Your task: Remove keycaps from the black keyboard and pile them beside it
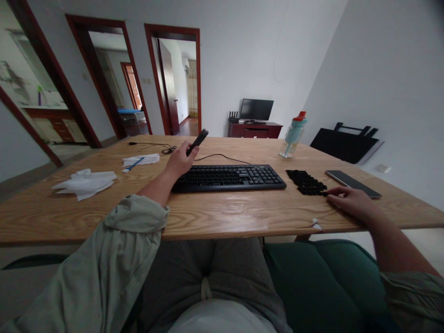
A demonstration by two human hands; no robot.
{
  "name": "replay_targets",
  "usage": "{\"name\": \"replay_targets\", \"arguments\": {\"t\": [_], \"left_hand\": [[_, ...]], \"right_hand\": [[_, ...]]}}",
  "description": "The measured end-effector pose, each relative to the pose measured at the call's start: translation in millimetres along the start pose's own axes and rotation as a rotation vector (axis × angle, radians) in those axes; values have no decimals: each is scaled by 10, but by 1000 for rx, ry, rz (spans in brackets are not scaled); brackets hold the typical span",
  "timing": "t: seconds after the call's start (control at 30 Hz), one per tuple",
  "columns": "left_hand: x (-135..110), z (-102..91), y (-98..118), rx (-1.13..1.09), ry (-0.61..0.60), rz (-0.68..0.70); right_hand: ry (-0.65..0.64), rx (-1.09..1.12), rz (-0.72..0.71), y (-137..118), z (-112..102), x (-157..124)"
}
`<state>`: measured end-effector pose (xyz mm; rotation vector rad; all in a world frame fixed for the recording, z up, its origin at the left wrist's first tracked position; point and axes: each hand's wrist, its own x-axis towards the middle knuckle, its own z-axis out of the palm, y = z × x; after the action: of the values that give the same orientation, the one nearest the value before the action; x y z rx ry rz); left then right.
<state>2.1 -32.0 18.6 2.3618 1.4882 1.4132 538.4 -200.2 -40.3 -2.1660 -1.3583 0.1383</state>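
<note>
My left hand [181,159] is closed around a black brush [197,141], held tilted above the left end of a keyboard, its bristly-looking tip pointing up and away. The black keyboard [232,178] lies flat on the table, and bare spots without keycaps seem to show in its left part. Right of it, loose black keycaps [305,181] are laid out in close rows. At the near right corner of these rows is my right hand [352,202], its thumb and forefinger together at a small black keycap [324,194].
On the wooden table [222,217] are white tissues [86,182], a blue stick-like tool [134,163] and a coiled black cable [169,149]. A water bottle [293,135] stands at the back right. A dark phone-like slab [353,183] lies beyond my right hand, and a cotton-like scrap [315,224] near the front edge.
</note>
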Motion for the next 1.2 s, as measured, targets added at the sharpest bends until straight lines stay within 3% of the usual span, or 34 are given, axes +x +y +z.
{"name": "replay_targets", "arguments": {"t": [0.53, 0.6, 0.67, 0.73, 0.77, 0.83, 0.93, 1.03, 1.1, 1.2], "left_hand": [[-21, 27, 2, -24, -23, 29], [-19, 32, 8, -36, -27, 27], [-16, 53, 35, -51, -32, 14], [-15, 99, 98, -75, -31, 0], [-18, 133, 146, -91, -31, -1], [-31, 219, 278, -127, -36, 15], [-69, 372, 528, -159, -107, 92], [-111, 503, 737, -165, -176, 165], [-127, 551, 796, -146, -225, 218], [-130, 559, 742, -138, -270, 243]], "right_hand": [[-29, -18, -15, -110, -6, -117], [60, -18, -10, -148, -8, -154], [249, 21, -26, -258, -10, -189], [386, 108, -99, -503, -3, -214], [385, 160, -160, -688, 12, -222], [249, 243, -327, -1173, 85, -225], [-81, 311, -605, -2018, 338, -210], [-271, 432, -709, -2674, 706, -196], [-279, 540, -678, -2886, 920, -184], [-241, 640, -629, -2889, 1073, -143]]}}
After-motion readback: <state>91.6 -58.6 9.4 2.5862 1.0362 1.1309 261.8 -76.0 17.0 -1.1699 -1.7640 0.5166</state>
